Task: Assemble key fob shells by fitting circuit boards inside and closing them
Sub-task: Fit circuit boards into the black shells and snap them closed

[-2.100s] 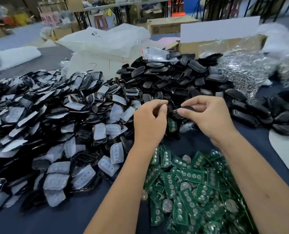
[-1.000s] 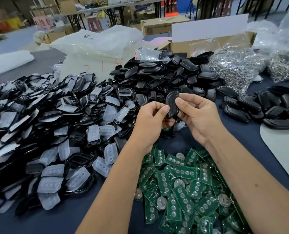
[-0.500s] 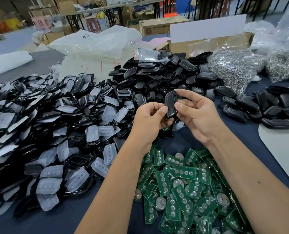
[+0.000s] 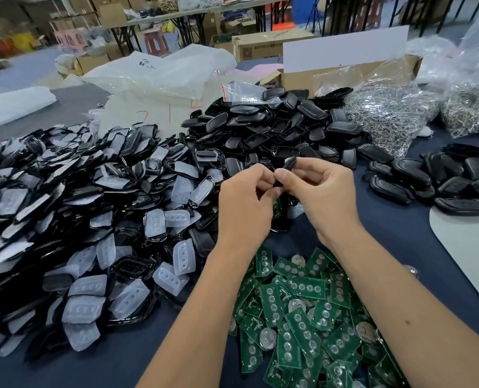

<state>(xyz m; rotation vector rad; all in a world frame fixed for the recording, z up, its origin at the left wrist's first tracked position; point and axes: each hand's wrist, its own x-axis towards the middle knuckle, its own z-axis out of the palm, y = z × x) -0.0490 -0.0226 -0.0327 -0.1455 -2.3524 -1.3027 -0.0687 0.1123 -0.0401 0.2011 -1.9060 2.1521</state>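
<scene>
Both the left hand (image 4: 245,203) and right hand (image 4: 323,197) pinch one small black plastic key fob shell (image 4: 288,165) between them, its long axis tilting up and far-right, above the green circuit boards (image 4: 297,312).

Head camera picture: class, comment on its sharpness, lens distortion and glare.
Head view: the green circuit boards and both hands, left hand and right hand, look sharp; the background shelves are soft and blurred; wide-angle bending curves the table edges; glare glints off the clear plastic bags.
</scene>
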